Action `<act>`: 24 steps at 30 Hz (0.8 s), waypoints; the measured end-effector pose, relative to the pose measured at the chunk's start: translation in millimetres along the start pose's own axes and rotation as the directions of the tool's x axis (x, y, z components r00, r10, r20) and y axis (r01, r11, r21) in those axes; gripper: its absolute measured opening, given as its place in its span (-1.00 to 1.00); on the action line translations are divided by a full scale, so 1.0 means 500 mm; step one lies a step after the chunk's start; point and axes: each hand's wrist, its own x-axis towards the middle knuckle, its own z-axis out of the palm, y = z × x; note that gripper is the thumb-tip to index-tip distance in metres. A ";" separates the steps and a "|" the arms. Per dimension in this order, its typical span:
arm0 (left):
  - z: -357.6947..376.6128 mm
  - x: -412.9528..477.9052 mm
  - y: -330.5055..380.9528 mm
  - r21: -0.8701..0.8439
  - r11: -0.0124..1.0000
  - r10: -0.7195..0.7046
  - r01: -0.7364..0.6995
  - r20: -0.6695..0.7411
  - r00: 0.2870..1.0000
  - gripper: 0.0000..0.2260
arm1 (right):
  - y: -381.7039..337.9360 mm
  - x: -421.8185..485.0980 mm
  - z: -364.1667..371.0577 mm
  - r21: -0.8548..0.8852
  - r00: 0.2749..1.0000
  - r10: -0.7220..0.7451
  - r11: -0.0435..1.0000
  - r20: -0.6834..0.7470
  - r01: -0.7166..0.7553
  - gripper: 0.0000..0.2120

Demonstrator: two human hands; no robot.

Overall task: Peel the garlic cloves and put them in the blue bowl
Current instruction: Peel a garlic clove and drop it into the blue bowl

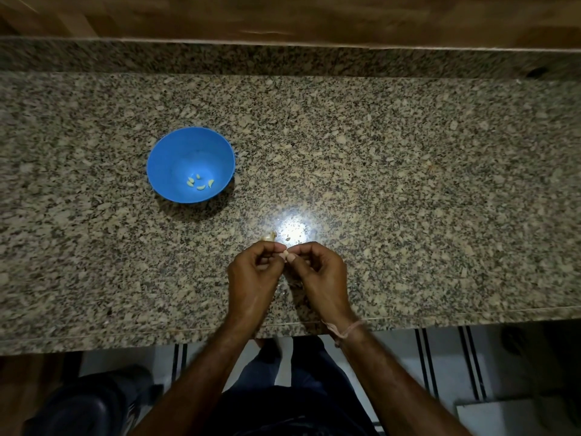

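1. One big granite counter [408,152] fills most of the view, with a bright glare spot just past the hands.
2. Over on the far left sits the blue bowl [176,152], well apart from the hands, with a few peeled cloves [200,183] lying in the bottom.
3. Both hands are together close to the near edge of the counter. The left hand [251,272] and right hand [317,272] meet at the fingertips, and each pinches the same garlic clove [285,255].
4. A small papery lump [269,236] lies on the counter just beyond the left hand. Could be shed skin or more garlic, can't tell.
5. The held clove is tiny and looks mid-peel, but how much skin is on it is too small to make out.
6. What could go wrong:
   - A slick clove squeezed too hard could squirt out of the pinch. With the hands this near the edge, it may end up on the floor.
   - The bowl is a fair reach away, so a lazy toss could miss or bounce off the rim.
   - Loose skin sticking to the fingers could ride into the bowl too.
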 end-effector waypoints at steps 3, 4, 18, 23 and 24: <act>0.000 0.001 -0.003 -0.001 1.000 0.000 0.000 0.007 1.000 -0.84 | -0.003 -0.003 -0.002 -0.010 1.000 -0.025 1.000 0.009 0.025 -0.91; 0.000 0.001 -0.002 -0.003 1.000 -0.002 0.002 0.007 1.000 -0.83 | -0.004 -0.004 -0.003 -0.010 0.999 -0.033 0.999 0.015 0.033 -0.91; -0.004 0.011 0.002 -0.009 1.000 0.012 -0.012 0.068 0.998 -0.87 | -0.006 0.010 -0.009 0.135 0.994 0.037 0.990 0.106 -0.051 -0.84; -0.002 0.019 -0.002 0.047 0.998 0.042 -0.046 0.069 0.997 -0.94 | 0.009 0.023 -0.010 0.119 0.991 0.070 0.989 0.110 -0.083 -0.93; -0.002 0.021 -0.003 0.079 0.995 0.050 -0.055 0.061 0.997 -0.92 | 0.011 0.024 -0.009 0.123 0.990 0.084 0.988 0.109 -0.098 -0.94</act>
